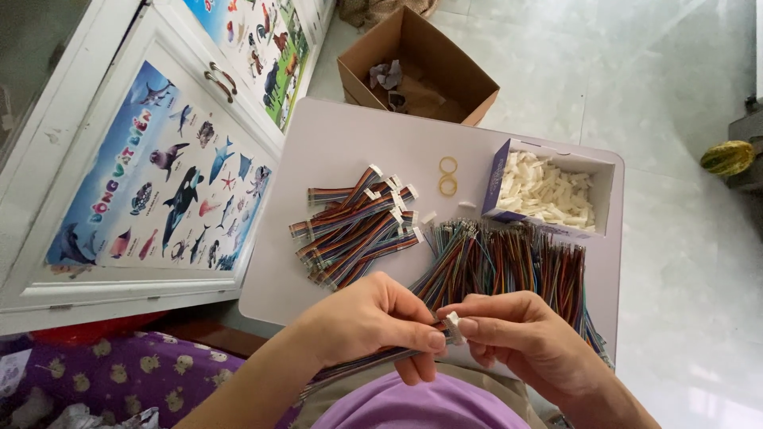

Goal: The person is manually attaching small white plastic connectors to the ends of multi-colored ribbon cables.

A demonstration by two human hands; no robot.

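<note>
Low in the centre of the frame, a small white plastic connector (453,326) sits pinched between the thumb and forefinger of the right hand (520,338), right at the end of a flat multicoloured ribbon cable (362,364). The left hand (373,322) is clamped on that cable just beside the connector, fingers curled round it. The cable's long axis runs from the connector down and to the left, toward the lower left of the frame, so the connector lies at its right-hand tip, between the two sets of fingertips, which nearly touch.

Just above the hands, a spread of loose coloured wires (509,262) lies on the pale tabletop (334,143). Left of centre is a heap of finished cables (358,226) with white ends. Above, two yellow rubber bands (448,176) lie beside an open box of white connectors (548,191). A brown cardboard box (417,67) stands on the floor at the top.
</note>
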